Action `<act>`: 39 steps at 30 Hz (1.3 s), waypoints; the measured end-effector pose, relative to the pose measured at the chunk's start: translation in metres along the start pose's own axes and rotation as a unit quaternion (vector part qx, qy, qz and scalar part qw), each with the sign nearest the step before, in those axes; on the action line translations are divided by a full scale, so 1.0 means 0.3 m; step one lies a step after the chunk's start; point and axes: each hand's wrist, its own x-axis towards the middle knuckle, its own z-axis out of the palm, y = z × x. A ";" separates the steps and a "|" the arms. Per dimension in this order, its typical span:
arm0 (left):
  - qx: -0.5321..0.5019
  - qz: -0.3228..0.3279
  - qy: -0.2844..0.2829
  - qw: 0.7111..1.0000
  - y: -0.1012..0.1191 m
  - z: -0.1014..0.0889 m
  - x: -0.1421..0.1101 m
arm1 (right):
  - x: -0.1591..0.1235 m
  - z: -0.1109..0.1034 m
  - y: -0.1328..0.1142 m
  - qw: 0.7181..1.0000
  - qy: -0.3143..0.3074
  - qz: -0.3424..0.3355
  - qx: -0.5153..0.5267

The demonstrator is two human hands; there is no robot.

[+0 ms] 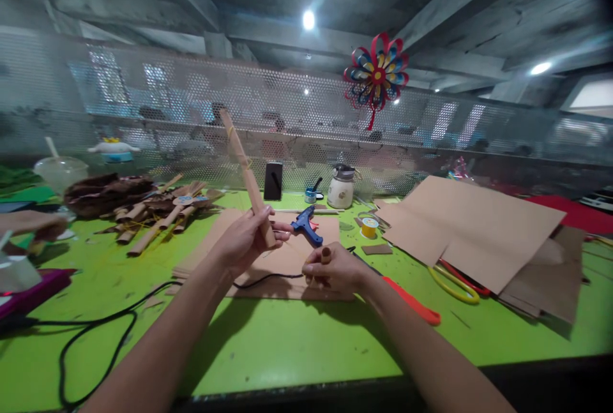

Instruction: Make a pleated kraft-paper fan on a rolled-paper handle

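Left hand (249, 239) left of glue gun (304, 226), holding tube (245, 173): likely light, crushable; grip low. Right hand (340, 267) nearside, pinching roll (326, 255).

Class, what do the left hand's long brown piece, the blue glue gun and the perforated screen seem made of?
Long brown piece: probably matte paper or card; tan surface without shine.
Blue glue gun: likely smooth plastic; evenly coloured, moulded shape.
Perforated screen: perhaps dull metal; grey, regular holes.
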 end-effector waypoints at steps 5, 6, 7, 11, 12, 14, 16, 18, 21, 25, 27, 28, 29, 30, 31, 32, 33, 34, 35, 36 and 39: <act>0.090 0.004 0.008 0.996 -0.002 0.007 -0.016 | 0.000 0.002 0.004 1.000 0.015 0.001 0.025; 0.120 -0.003 0.005 0.993 -0.006 0.012 -0.021 | 0.001 0.002 0.005 1.000 0.017 -0.002 0.017; 0.150 -0.012 0.000 0.989 -0.013 0.018 -0.027 | 0.001 0.002 0.005 1.000 0.020 -0.005 0.005; 0.211 -0.055 -0.041 0.975 -0.052 0.044 -0.037 | 0.003 -0.001 0.003 0.994 0.043 -0.034 -0.098; 0.212 -0.068 -0.055 0.973 -0.065 0.050 -0.036 | 0.005 -0.002 0.004 0.991 0.049 -0.041 -0.118; 0.208 -0.092 -0.080 0.970 -0.090 0.060 -0.032 | 0.010 -0.005 0.009 0.988 0.058 -0.046 -0.133; 0.205 -0.106 -0.094 0.968 -0.113 0.068 -0.028 | 0.016 -0.009 0.017 0.989 0.062 -0.046 -0.127; 0.207 -0.109 -0.099 0.967 -0.130 0.075 -0.028 | 0.022 -0.013 0.024 0.990 0.063 -0.046 -0.118; 0.211 -0.111 -0.111 0.965 -0.142 0.083 -0.031 | 0.026 -0.017 0.025 0.991 0.069 -0.049 -0.102; 0.227 -0.108 -0.108 0.962 -0.150 0.080 -0.032 | 0.022 -0.017 0.014 0.993 0.074 -0.058 -0.075; 0.241 -0.107 -0.094 0.960 -0.153 0.072 -0.030 | 0.020 -0.015 0.009 0.993 0.077 -0.062 -0.061; 0.248 -0.106 -0.087 0.959 -0.154 0.068 -0.028 | 0.020 -0.013 0.008 0.993 0.077 -0.064 -0.055; 0.255 -0.105 -0.081 0.958 -0.155 0.064 -0.026 | 0.020 -0.013 0.008 0.994 0.076 -0.065 -0.050; 0.260 -0.103 -0.075 0.957 -0.156 0.059 -0.024 | 0.020 -0.012 0.007 0.994 0.076 -0.066 -0.045; 0.263 -0.101 -0.069 0.957 -0.157 0.055 -0.022 | 0.021 -0.012 0.007 0.994 0.075 -0.066 -0.040; 0.264 -0.099 -0.063 0.957 -0.157 0.051 -0.020 | 0.021 -0.013 0.007 0.994 0.074 -0.065 -0.035; 0.263 -0.096 -0.057 0.958 -0.156 0.047 -0.018 | 0.021 -0.014 0.006 0.995 0.073 -0.064 -0.030; 0.261 -0.093 -0.051 0.960 -0.155 0.044 -0.016 | 0.021 -0.016 0.006 0.995 0.072 -0.061 -0.027; 0.257 -0.090 -0.045 0.961 -0.153 0.041 -0.014 | 0.021 -0.016 0.006 0.996 0.071 -0.058 -0.023; 0.252 -0.088 -0.040 0.963 -0.149 0.039 -0.013 | 0.021 -0.016 0.006 0.996 0.070 -0.054 -0.021; 0.231 -0.082 -0.029 0.969 -0.124 0.036 -0.010 | 0.023 -0.009 0.016 0.997 0.069 -0.044 -0.014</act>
